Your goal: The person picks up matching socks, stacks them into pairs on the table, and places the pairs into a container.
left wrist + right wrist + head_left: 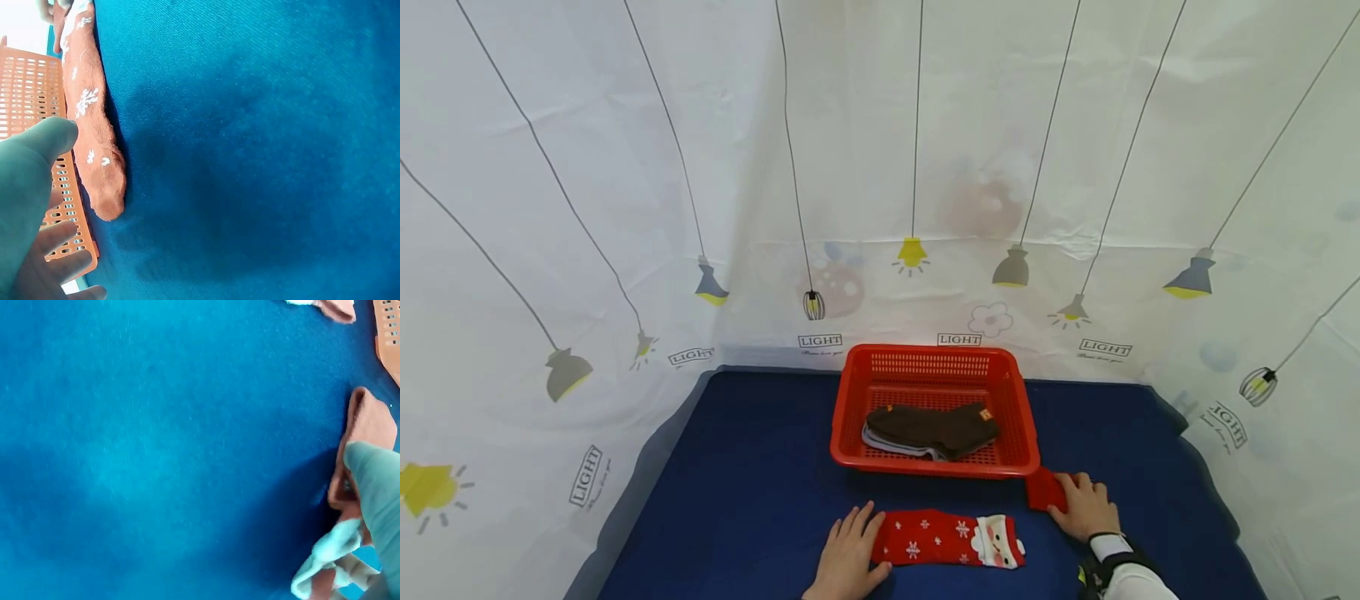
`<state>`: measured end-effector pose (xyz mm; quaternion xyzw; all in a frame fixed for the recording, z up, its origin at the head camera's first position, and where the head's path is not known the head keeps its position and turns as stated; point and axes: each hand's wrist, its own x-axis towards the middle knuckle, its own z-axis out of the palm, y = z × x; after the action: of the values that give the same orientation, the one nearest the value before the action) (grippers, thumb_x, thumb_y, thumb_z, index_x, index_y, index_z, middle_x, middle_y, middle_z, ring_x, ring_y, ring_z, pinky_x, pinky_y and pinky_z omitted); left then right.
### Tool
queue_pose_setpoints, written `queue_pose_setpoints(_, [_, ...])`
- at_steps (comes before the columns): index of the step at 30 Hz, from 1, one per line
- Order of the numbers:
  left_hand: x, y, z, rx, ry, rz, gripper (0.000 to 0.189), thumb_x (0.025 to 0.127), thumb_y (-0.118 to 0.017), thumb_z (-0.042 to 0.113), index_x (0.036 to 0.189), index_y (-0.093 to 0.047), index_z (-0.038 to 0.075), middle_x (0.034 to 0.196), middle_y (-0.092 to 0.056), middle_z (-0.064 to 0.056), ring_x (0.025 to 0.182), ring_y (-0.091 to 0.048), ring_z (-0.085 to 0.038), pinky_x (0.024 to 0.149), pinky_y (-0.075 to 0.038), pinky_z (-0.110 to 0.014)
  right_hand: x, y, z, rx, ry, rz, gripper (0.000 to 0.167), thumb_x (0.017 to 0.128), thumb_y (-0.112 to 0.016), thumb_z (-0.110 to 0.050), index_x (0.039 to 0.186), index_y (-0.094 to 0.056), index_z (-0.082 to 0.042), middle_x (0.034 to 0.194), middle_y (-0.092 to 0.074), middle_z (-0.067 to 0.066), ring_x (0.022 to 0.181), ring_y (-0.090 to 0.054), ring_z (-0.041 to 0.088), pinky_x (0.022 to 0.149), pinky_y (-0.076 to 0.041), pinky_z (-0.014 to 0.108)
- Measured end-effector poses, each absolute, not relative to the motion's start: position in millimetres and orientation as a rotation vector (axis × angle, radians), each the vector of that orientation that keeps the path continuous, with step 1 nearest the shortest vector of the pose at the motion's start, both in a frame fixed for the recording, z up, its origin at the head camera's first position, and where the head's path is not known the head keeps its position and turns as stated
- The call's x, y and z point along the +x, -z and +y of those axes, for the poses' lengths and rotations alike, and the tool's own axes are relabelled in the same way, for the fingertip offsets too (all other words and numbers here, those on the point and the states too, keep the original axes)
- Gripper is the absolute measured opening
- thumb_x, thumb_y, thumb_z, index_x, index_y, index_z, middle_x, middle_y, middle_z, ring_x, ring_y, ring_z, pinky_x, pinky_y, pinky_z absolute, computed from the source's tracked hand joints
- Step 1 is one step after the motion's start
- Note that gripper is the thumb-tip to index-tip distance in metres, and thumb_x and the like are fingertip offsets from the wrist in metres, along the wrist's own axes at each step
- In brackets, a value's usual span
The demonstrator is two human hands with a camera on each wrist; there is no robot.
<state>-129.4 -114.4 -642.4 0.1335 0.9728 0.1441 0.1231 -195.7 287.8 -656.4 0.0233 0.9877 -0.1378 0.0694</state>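
A red Christmas sock with white snowflakes and a Santa face lies flat on the blue cloth. At its left end rests my left hand, fingers spread and straight; the left wrist view has the thumb right at the sock's edge. To the right, my right hand pinches a second red sock beside the basket's near right corner. In the right wrist view the thumb lies over that sock, and a white part hangs bunched by the fingers. Much of it is hidden under the hand.
Behind the hands stands a red plastic basket with perforated sides. Inside it lie dark brown socks over a grey one. A white curtain printed with lamps encloses the blue table cloth at the back and sides.
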Motion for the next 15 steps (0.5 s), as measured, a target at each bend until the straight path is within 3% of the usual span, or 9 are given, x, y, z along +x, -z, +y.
queue_pose_setpoints(9, [-128.1,638.9,-116.5,0.443,-0.45,2.91,0.065,0.087,-0.079,0.04,0.143,-0.06,0.011,0.153,-0.057,-0.015,0.138,-0.057,-0.04,0.108,-0.049,-0.062,-192.2,658.5,280.1,0.063,0.482,3.006,0.035,0.09,-0.073,-0.017,0.119,-0.059,-0.001,0.102,-0.06,0.023,0.085,-0.059,0.038,0.07,-0.056,0.056])
queue_pose_setpoints(15, [-127.0,637.4,-117.4,0.447,-0.442,2.923,0.064,0.087,-0.079,0.039,0.142,-0.06,0.011,0.15,-0.059,-0.016,0.137,-0.058,-0.04,0.108,-0.049,-0.061,-187.8,652.1,278.5,0.013,0.471,3.034,0.029,0.09,-0.073,-0.015,0.112,-0.06,-0.002,0.095,-0.059,0.019,0.079,-0.059,0.033,0.066,-0.054,0.052])
